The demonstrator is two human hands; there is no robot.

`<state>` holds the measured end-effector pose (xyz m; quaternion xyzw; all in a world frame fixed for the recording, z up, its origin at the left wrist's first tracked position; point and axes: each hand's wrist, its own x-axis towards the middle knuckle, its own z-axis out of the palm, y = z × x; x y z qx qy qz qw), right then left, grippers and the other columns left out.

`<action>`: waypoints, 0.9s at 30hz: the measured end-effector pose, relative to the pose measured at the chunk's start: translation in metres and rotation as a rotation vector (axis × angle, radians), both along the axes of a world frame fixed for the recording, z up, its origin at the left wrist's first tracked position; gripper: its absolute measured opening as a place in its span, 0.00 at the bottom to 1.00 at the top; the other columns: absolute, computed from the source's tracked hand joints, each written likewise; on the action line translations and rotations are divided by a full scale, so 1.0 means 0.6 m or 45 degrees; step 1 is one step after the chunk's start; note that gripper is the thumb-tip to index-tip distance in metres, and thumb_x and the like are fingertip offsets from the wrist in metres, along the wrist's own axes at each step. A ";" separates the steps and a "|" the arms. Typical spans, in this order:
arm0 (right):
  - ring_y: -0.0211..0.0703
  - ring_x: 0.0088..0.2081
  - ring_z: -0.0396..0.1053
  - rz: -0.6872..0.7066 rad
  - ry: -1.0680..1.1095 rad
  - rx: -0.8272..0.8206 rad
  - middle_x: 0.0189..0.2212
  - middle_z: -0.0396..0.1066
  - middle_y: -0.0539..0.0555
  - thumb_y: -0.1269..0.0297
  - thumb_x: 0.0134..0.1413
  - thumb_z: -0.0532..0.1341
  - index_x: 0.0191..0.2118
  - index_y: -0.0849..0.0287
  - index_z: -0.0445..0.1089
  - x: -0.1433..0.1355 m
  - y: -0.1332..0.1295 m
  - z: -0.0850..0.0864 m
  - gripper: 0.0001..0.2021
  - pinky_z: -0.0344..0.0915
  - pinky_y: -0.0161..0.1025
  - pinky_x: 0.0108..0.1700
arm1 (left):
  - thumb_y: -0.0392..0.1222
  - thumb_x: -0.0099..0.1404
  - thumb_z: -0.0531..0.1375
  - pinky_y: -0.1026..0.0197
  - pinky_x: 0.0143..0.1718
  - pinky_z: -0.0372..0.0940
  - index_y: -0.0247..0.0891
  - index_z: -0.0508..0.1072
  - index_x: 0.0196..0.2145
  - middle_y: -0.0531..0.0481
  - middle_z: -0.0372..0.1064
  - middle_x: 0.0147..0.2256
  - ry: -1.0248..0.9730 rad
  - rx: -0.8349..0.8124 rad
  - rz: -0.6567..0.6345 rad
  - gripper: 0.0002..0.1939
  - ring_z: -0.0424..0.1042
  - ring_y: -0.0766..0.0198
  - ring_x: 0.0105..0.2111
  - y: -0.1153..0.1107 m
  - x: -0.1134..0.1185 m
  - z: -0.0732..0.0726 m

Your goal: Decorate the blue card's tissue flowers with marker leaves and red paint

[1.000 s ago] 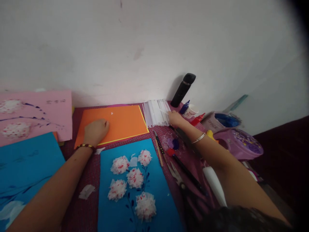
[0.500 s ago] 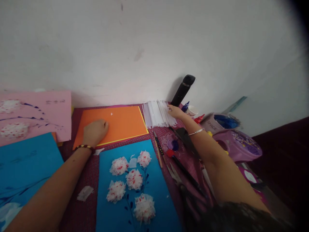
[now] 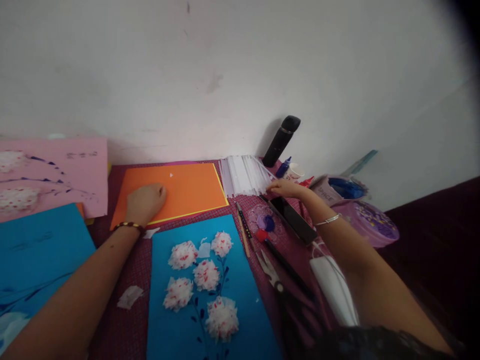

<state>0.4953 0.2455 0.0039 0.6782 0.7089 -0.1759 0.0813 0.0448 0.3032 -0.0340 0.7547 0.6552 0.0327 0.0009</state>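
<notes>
My left hand [image 3: 146, 204] rests as a closed fist on an orange sheet [image 3: 191, 185]. Nothing shows in its curled fingers. With fingertips pinched, my right hand [image 3: 285, 188] is at the lower right corner of a bundle of white strips [image 3: 242, 175]. One thin white strip [image 3: 264, 168] slants from the bundle's top toward these fingers and seems held by them. Nearer me lies a blue sheet [image 3: 172, 330] with several fluffy white flowers [image 3: 207, 275] speckled red and dark painted stems.
A black bottle [image 3: 281, 141] leans near the wall, beside a blue-capped tube [image 3: 284, 166] and a paper cup [image 3: 295, 171]. Scissors [image 3: 273, 276], a phone [image 3: 293, 220], a paint palette [image 3: 265, 220] and a white power bank-like object [image 3: 333, 290] lie right. Painted sheets stand left.
My right hand has moved right and toward me, from the strips' upper right side to their lower corner. One strip now slants out. The phone has come into view. My left hand stays put.
</notes>
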 end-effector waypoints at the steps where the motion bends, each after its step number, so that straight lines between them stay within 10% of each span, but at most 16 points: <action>1: 0.43 0.50 0.73 0.004 0.014 0.010 0.47 0.78 0.53 0.73 0.56 0.53 0.44 0.61 0.79 0.000 0.005 0.001 0.18 0.64 0.35 0.56 | 0.49 0.70 0.40 0.53 0.33 0.63 0.33 0.77 0.42 0.33 0.77 0.42 -0.002 -0.001 -0.001 0.29 0.75 0.42 0.43 0.001 -0.001 -0.001; 12: 0.41 0.49 0.74 0.004 0.097 -0.047 0.46 0.78 0.47 0.75 0.53 0.54 0.46 0.55 0.79 -0.015 -0.018 0.009 0.20 0.66 0.35 0.55 | 0.49 0.70 0.40 0.52 0.33 0.64 0.34 0.77 0.41 0.34 0.77 0.42 -0.006 0.041 -0.022 0.29 0.75 0.42 0.42 0.005 -0.005 -0.011; 20: 0.53 0.55 0.70 -0.435 -0.325 0.276 0.53 0.72 0.67 0.69 0.66 0.50 0.54 0.68 0.73 0.001 0.016 0.007 0.19 0.65 0.46 0.56 | 0.50 0.70 0.39 0.52 0.33 0.64 0.34 0.77 0.41 0.33 0.77 0.42 0.003 0.019 -0.008 0.29 0.75 0.41 0.42 0.007 -0.004 -0.011; 27: 0.47 0.50 0.70 -0.578 -0.517 0.196 0.52 0.69 0.59 0.56 0.64 0.60 0.54 0.62 0.68 0.003 0.044 -0.026 0.19 0.70 0.50 0.52 | 0.50 0.70 0.40 0.50 0.34 0.64 0.33 0.77 0.41 0.31 0.76 0.43 -0.042 0.011 -0.023 0.29 0.75 0.40 0.42 0.002 -0.003 -0.004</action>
